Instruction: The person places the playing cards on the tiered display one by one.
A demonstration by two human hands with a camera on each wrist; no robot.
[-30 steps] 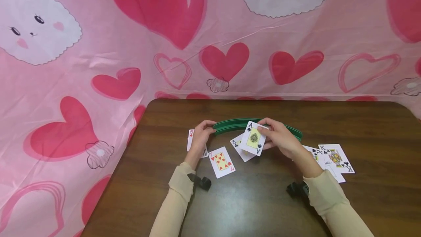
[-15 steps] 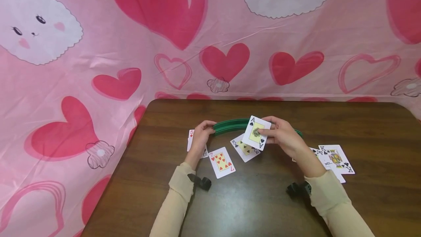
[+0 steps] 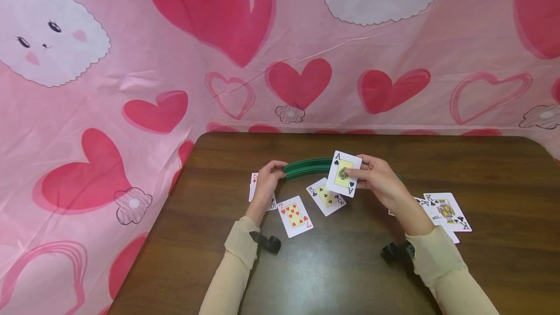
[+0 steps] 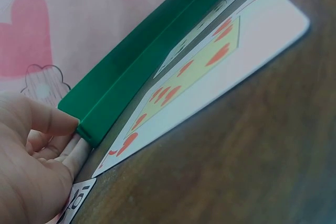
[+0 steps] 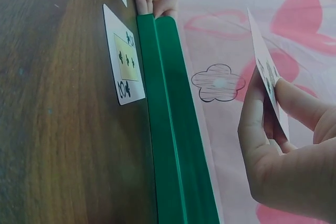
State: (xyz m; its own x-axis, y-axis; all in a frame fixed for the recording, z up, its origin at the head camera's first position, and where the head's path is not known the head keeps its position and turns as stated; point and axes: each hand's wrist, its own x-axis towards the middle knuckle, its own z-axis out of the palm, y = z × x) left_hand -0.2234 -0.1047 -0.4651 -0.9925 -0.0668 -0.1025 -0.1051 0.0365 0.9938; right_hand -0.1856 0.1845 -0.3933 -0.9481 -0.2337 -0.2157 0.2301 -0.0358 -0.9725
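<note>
An ace of spades [image 3: 340, 165] is pinched between the thumb and fingers of my right hand [image 3: 385, 183], face up toward the head camera. It hangs in front of a curved green card holder [image 3: 308, 166] and overlaps it in the head view. At the holder's left end, my left hand [image 3: 266, 181] grips the tip with bent fingers, as the left wrist view shows close up. Just below the holder lies a clubs card [image 3: 323, 198], one corner covered by the ace. A seven of hearts [image 3: 295, 216] lies nearer me. In the right wrist view the holder's slot [image 5: 170, 114] holds no card.
Beside my left hand lies a five of diamonds [image 3: 253, 186], partly hidden with a ten under the wrist. Several overlapping cards, among them a king of clubs [image 3: 448, 211], lie right of my right forearm. The wooden table [image 3: 332, 276] meets a pink heart-print cloth [image 3: 385, 47] behind.
My right hand has lifted the ace of spades away from me and slightly right, turning it a little more upright. More of the clubs card shows. My left hand stays at the holder's end.
</note>
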